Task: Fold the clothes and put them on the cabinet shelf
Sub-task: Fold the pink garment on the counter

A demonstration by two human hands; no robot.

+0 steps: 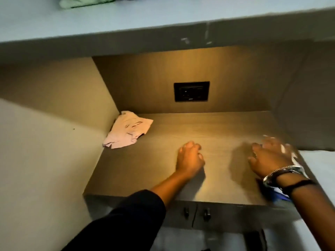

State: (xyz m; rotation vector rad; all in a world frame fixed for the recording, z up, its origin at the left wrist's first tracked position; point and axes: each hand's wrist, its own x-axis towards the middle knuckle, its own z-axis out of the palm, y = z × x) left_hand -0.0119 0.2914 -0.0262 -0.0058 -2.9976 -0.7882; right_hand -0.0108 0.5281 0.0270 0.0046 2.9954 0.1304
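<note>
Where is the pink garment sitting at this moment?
The pink garment lies crumpled in the back left corner of the wooden shelf, against the left side wall, well away from the left hand.

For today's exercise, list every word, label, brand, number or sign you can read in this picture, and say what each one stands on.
No text can be read anywhere in this picture.
Black rectangular wall socket panel: small pale marks along its lower edge, too small and blurred to read.
Crumpled pink cloth with dark printed marks: the marks are blurred; whether they are letters cannot be told.
</note>
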